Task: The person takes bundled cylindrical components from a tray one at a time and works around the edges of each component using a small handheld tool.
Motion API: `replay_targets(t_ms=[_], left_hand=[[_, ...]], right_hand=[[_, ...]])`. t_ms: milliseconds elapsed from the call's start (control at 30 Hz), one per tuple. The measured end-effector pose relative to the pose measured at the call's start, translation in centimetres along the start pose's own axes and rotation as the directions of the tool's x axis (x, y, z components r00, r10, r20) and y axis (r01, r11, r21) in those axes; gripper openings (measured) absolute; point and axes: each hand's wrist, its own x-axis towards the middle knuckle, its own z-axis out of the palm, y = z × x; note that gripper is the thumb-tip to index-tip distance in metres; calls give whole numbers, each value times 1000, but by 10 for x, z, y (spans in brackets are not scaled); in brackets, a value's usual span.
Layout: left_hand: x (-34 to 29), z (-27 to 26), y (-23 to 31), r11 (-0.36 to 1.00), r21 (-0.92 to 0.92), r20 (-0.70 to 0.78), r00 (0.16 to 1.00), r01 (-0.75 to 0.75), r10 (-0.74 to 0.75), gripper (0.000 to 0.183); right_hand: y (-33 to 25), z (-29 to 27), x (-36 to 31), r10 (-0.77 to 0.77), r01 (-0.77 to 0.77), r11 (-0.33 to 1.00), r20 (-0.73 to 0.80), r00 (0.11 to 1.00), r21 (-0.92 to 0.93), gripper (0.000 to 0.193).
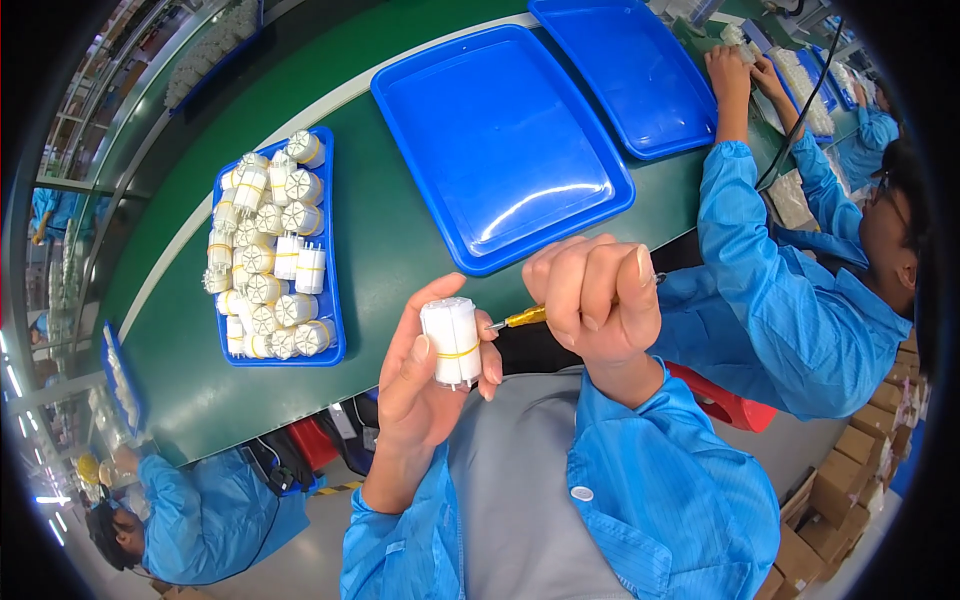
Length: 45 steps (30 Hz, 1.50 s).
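Note:
In my left hand [408, 395] I hold a white cylinder [450, 330] upright, with a thin yellow band round its middle and small pins below. The thumb presses it on one side and fingers curl round the other. My right hand [595, 300] is closed round a small screwdriver [525, 317] with a yellow handle. Its metal tip points left, close to the cylinder's right side and the fingers there; whether it touches them I cannot tell. To the left, a blue tray [338, 335] carries a pile of similar white cylinders, many with yellow bands.
A large blue tray [500, 130] with nothing in it lies ahead on the green table [390, 290], and a second blue tray [625, 75] lies beyond it. At right a co-worker [790, 270] in blue works at the table; another [215, 510] sits at lower left. Cardboard boxes [840, 470] stand at lower right.

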Motion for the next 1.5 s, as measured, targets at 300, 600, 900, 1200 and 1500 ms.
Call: replay_targets(t_ms=[300, 600, 900, 1200, 1500], left_hand=[[-2, -2, -1, 993, 113, 1, 999, -45, 45, 73], [-3, -1, -1, 980, 179, -9, 996, -86, 89, 73], [-2, -3, -4, 973, 158, -14, 985, -168, 172, 52], [0, -7, -3, 991, 91, -12, 995, -98, 100, 35], [2, -7, -3, 996, 33, -29, 996, -86, 87, 35]], right_hand=[[3, 2, 2, -14, 15, 997, 1, 1000, -70, 56], [3, 2, -1, -15, 14, 999, -10, 1000, -45, 56], [8, -2, -2, -17, 16, 998, -8, 1000, -53, 54], [12, -9, -5, -19, 18, 998, -12, 1000, -63, 53], [13, -13, -8, 11, -13, 999, -42, 999, -40, 53]])
